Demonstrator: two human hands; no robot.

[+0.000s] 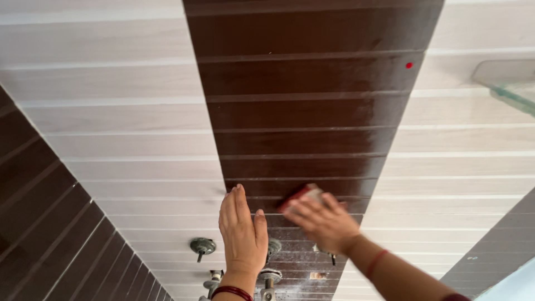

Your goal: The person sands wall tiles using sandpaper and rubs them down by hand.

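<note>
My left hand [241, 231] lies flat, fingers together, against the tiled wall at the edge where the pale tiles [128, 139] meet the dark brown tile strip [306, 106]. My right hand [323, 220], blurred by motion, presses a small red-backed pad [301, 196] against the brown strip just right of the left hand. Whitish smears cover the brown tiles around and above the pad. Both wrists wear red bangles.
Metal tap fittings [203, 246] and valves [270, 277] stick out of the wall below my hands. A glass corner shelf [510, 83] juts out at the upper right. A small red dot [409, 65] marks the brown strip. Dark tiled side walls flank both lower corners.
</note>
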